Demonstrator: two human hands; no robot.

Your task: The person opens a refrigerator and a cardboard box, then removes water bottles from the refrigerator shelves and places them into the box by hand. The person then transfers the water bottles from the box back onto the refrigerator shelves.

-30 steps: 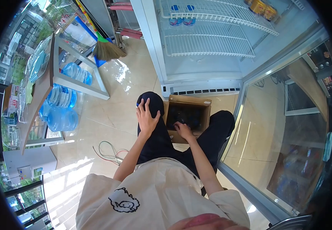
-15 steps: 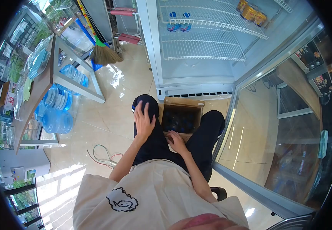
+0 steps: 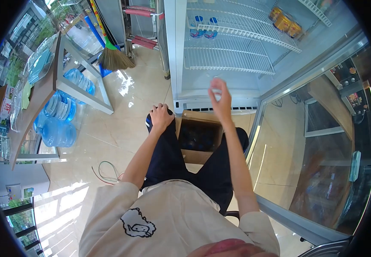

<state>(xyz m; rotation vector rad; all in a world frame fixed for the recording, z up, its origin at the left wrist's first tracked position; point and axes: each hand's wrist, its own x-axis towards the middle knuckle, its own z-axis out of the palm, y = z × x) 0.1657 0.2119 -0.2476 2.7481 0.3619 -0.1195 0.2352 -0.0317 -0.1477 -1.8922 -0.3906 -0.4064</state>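
Apparent step: reaching past box [image 3: 194,157], centre of frame, toward fridge [image 3: 175,55], upper centre, with right hand [image 3: 222,100] loosely open, seemingly empty, and left hand [image 3: 160,118] spread on knee [image 3: 171,121], well apart. For next move, widen grasp before contact.

it looks like a shop: a display fridge [image 3: 245,82] with a glass door [image 3: 279,145] holds bottles [image 3: 197,31] and packs [image 3: 283,23] on wire shelves [image 3: 228,58], water jugs [image 3: 60,132] stand by a table [image 3: 36,107], and big windows [image 3: 16,73] edge the tiled floor [image 3: 108,147].
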